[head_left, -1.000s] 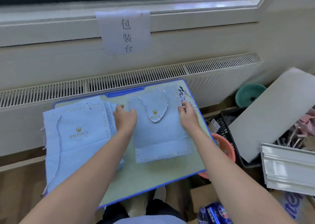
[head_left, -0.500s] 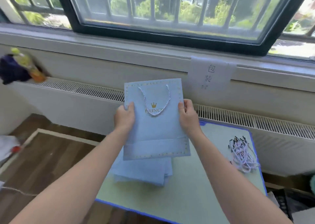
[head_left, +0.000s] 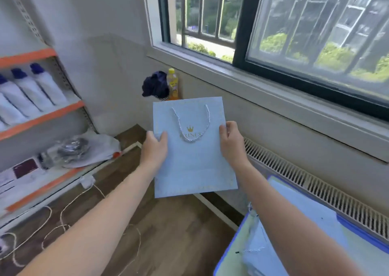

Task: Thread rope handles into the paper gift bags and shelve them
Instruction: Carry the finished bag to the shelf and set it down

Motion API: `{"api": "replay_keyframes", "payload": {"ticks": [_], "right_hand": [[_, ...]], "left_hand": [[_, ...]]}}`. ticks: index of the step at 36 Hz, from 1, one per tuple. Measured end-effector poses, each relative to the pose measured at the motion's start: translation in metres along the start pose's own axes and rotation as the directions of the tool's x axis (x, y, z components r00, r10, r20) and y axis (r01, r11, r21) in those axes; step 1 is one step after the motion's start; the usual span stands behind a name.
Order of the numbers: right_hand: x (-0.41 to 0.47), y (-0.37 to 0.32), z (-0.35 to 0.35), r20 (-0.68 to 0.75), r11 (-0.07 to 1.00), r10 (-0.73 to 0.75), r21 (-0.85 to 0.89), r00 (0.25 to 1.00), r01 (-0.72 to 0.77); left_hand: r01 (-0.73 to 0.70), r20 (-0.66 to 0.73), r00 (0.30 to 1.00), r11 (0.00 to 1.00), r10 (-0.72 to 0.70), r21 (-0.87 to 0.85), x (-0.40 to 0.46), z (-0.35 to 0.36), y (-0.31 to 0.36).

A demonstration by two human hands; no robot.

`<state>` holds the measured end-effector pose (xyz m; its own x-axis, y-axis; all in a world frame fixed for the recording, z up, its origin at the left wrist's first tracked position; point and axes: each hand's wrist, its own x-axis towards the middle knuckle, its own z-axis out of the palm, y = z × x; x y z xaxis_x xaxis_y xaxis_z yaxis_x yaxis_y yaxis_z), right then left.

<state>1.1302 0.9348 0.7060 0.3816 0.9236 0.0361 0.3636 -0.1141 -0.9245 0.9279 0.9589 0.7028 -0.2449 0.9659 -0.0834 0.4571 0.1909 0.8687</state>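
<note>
I hold a flat light-blue paper gift bag (head_left: 193,162) upright in the air in front of me, with a gold crown print and a white twisted rope handle (head_left: 190,126) hanging across its upper face. My left hand (head_left: 154,147) grips its left edge, thumb on the front. My right hand (head_left: 231,143) grips its right edge the same way. The bag hangs over the wooden floor, between the table and the shelf unit (head_left: 40,116) at the left. More blue bags (head_left: 294,223) lie on the table at the lower right.
The orange-edged shelf unit holds white bottles with blue caps (head_left: 31,90) and a plastic bag (head_left: 90,149). A cord (head_left: 63,219) snakes over the floor. A yellow bottle (head_left: 172,84) and dark cloth (head_left: 155,85) sit on the radiator ledge under the window.
I lifted the bag off the table with both hands and turned left with it; the view swung from the table toward the shelf unit.
</note>
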Motion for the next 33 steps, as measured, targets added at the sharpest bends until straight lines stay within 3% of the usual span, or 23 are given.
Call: {"api": "replay_keyframes", "payload": {"ticks": [17, 26, 33], "right_hand": [[0.084, -0.12, 0.254, 0.388, 0.982, -0.186, 0.06, 0.903, 0.177], [0.17, -0.177, 0.388, 0.578, 0.962, -0.267, 0.119, 0.771, 0.244], [0.227, -0.236, 0.48, 0.693, 0.936, -0.342, 0.189, 0.635, 0.297]], "left_hand": [[0.158, -0.383, 0.909, 0.986, -0.163, -0.046, 0.14, -0.177, -0.061], [0.257, -0.568, 0.777, 0.961, -0.271, -0.108, 0.253, -0.236, -0.077], [0.249, -0.702, 0.65, 0.954, -0.292, -0.166, 0.325, -0.282, -0.067]]}}
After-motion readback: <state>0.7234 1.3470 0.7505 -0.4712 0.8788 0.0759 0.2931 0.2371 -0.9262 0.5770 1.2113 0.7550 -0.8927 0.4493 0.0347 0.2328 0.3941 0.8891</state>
